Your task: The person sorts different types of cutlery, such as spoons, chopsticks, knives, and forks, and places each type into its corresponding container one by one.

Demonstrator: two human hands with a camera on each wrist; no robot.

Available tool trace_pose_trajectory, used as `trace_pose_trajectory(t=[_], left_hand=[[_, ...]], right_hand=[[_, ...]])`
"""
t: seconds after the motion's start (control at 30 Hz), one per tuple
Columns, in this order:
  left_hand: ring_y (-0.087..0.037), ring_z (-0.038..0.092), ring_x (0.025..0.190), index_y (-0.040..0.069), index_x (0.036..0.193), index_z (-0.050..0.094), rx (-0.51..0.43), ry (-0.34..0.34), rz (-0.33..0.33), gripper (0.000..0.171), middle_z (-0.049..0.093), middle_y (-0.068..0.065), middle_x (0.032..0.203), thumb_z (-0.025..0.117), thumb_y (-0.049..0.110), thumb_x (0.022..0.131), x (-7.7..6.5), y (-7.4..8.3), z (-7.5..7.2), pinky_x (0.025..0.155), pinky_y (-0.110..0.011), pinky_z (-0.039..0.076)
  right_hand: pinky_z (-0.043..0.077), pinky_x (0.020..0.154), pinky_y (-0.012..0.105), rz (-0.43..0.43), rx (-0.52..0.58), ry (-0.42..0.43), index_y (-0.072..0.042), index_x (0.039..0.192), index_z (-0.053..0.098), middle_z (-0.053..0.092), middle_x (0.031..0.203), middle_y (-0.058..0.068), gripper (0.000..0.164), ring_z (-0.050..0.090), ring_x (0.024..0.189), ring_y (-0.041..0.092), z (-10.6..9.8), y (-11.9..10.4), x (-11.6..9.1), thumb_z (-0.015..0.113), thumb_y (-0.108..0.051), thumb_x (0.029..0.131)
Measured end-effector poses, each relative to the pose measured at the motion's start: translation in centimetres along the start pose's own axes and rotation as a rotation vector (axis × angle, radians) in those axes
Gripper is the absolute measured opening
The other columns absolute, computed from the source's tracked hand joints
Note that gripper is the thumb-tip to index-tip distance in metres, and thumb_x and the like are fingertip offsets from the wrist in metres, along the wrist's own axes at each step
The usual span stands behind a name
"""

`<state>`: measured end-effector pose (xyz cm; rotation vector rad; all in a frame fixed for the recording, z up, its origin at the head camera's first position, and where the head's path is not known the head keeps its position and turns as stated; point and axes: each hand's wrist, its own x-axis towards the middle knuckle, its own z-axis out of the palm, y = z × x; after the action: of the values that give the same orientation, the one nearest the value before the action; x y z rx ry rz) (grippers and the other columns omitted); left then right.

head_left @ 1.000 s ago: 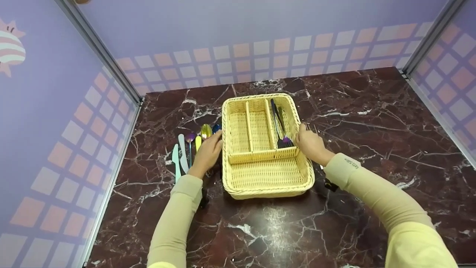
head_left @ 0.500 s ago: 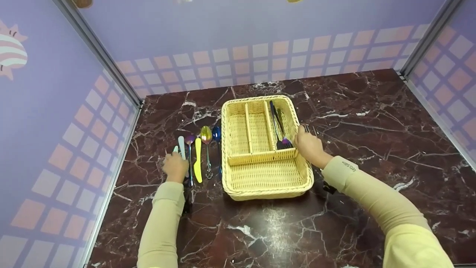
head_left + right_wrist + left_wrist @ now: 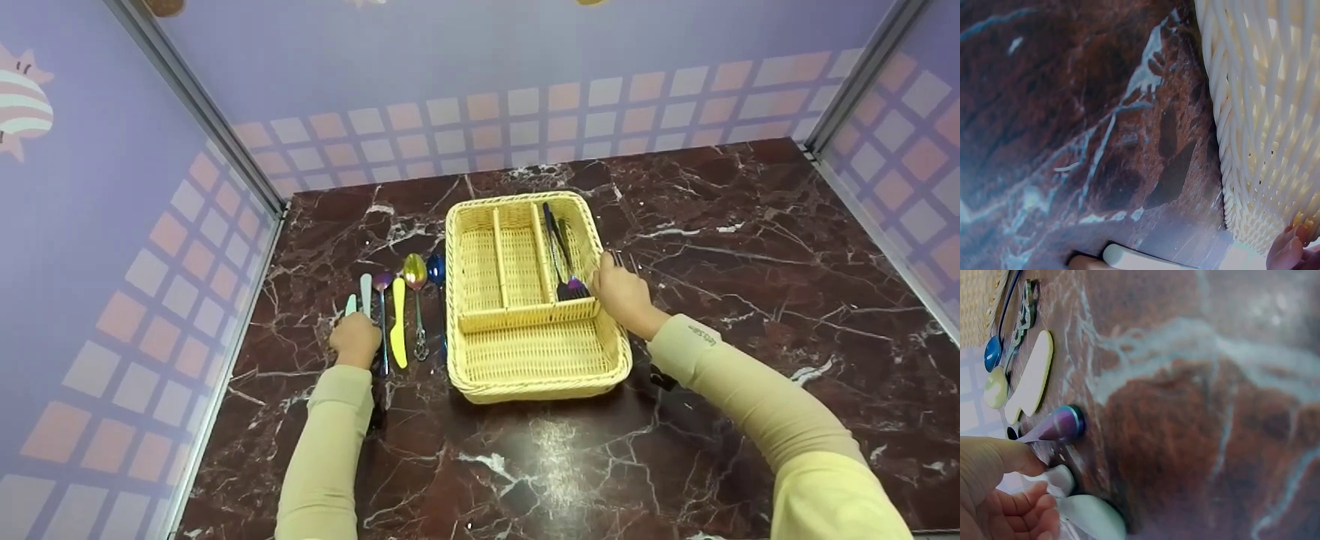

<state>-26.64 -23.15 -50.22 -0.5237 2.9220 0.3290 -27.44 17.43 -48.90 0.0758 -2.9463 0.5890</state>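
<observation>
In the head view my left hand (image 3: 354, 341) is curled over two knives at the left of the cutlery row. A mint green knife (image 3: 350, 303) and a pale blue-grey knife (image 3: 366, 291) poke out beyond the fingers. The left wrist view shows thumb and bent fingers close around these knives; the mint one (image 3: 1092, 514) appears pinched, though the contact is partly hidden. My right hand (image 3: 624, 296) grips the right rim of a cream woven basket (image 3: 540, 388). Its fingertips (image 3: 1286, 253) show against the weave in the right wrist view.
Right of the left hand lie a purple spoon (image 3: 383, 282), a yellow knife (image 3: 400, 322), a gold spoon (image 3: 415, 271) and a blue spoon (image 3: 436, 268). Dark forks (image 3: 559, 259) occupy the basket's right compartment. White (image 3: 1129, 256) and brown (image 3: 1086, 262) handles lie beside the basket's right side.
The left hand has moved left from the basket's side to the two knives, and its fingers have curled in. The mint knife has shifted slightly left. The right hand stays on the basket.
</observation>
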Motion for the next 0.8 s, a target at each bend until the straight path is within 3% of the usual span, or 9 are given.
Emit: trace_pose_trajectory(t=[0.23,0.4,0.57,0.67,0.7,0.8], left_hand=[[-0.039,0.062,0.088,-0.014,0.103,0.058,0.059,0.017,-0.010,0.031,0.060,-0.030,0.098,0.047,0.010,0.087,-0.1,0.7,0.2,0.069,-0.048,0.051],[-0.039,0.063,0.087,-0.012,0.106,0.059,0.069,0.019,0.027,0.029,0.061,-0.029,0.098,0.047,0.007,0.088,-0.2,0.9,0.2,0.067,-0.048,0.052],[-0.041,0.062,0.090,-0.013,0.104,0.060,0.003,0.006,0.023,0.027,0.061,-0.032,0.100,0.047,0.003,0.086,0.0,0.8,-0.1,0.069,-0.050,0.052],[-0.042,0.061,0.094,-0.013,0.104,0.060,-0.047,-0.004,-0.014,0.026,0.060,-0.031,0.102,0.046,0.000,0.085,0.7,0.2,0.1,0.074,-0.051,0.051],[-0.042,0.062,0.090,-0.013,0.100,0.061,-0.061,0.030,-0.014,0.024,0.061,-0.031,0.099,0.047,-0.001,0.084,1.7,-0.4,0.9,0.071,-0.051,0.051],[-0.042,0.061,0.091,-0.013,0.101,0.059,-0.098,0.023,-0.039,0.024,0.061,-0.030,0.099,0.046,-0.003,0.085,2.2,-0.7,0.7,0.072,-0.049,0.051]], right_hand=[[0.044,0.056,0.058,-0.005,0.011,0.010,0.004,0.103,0.042,0.058,0.074,0.028,0.025,0.058,0.066,0.049,0.1,0.2,0.0,0.037,-0.019,0.095],[0.045,0.054,0.057,-0.007,0.013,0.024,0.004,0.104,0.042,0.058,0.071,0.026,0.024,0.058,0.063,0.047,0.2,0.2,0.0,0.038,-0.018,0.094],[0.044,0.053,0.057,-0.018,0.012,0.038,0.003,0.100,0.042,0.058,0.070,0.027,0.022,0.058,0.061,0.048,0.3,0.3,-0.1,0.037,-0.017,0.093],[0.045,0.053,0.057,-0.018,0.010,0.039,0.003,0.100,0.042,0.058,0.070,0.028,0.023,0.058,0.062,0.048,0.2,0.2,-0.1,0.037,-0.018,0.093],[0.045,0.053,0.057,-0.016,0.009,0.038,0.003,0.100,0.042,0.058,0.070,0.028,0.023,0.058,0.062,0.048,0.2,0.2,-0.1,0.037,-0.018,0.093],[0.045,0.052,0.057,-0.013,0.010,0.026,0.003,0.099,0.042,0.058,0.071,0.028,0.022,0.058,0.062,0.048,0.2,0.1,-0.1,0.037,-0.018,0.094]])
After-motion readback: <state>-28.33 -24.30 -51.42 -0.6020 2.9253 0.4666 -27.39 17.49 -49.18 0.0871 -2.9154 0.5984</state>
